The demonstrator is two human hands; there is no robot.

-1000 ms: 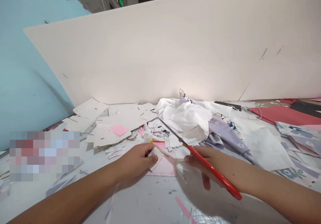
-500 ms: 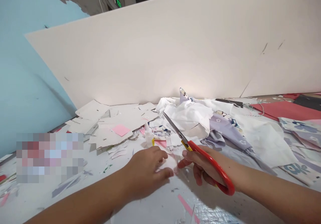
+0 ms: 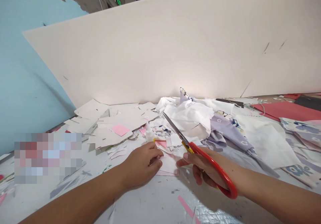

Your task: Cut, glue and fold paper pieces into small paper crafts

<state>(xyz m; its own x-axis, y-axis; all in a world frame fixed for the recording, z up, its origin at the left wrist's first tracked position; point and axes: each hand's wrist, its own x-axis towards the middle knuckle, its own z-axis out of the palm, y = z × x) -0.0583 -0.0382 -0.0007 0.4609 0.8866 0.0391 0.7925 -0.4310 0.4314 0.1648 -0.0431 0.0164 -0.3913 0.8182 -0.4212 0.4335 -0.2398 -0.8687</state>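
My left hand (image 3: 142,165) rests on the table with its fingers curled, pinching the left edge of a small white and pink paper piece (image 3: 168,166). My right hand (image 3: 202,169) grips red-handled scissors (image 3: 200,153); their blades are closed and point up and away to the left, over the fabric pile. The right thumb and forefinger also touch the right edge of the same paper piece. A small white glue bottle (image 3: 148,134) stands just beyond my left hand.
White paper sheets and offcuts (image 3: 110,123) with a pink square lie at the back left. Crumpled white and lilac floral fabric (image 3: 208,123) is heaped at the centre and right, with red card (image 3: 288,110) behind. A big white board (image 3: 175,50) leans along the back.
My left hand curled its fingers and drew back a little onto the paper's left edge. The right hand with the scissors stayed in nearly the same place.
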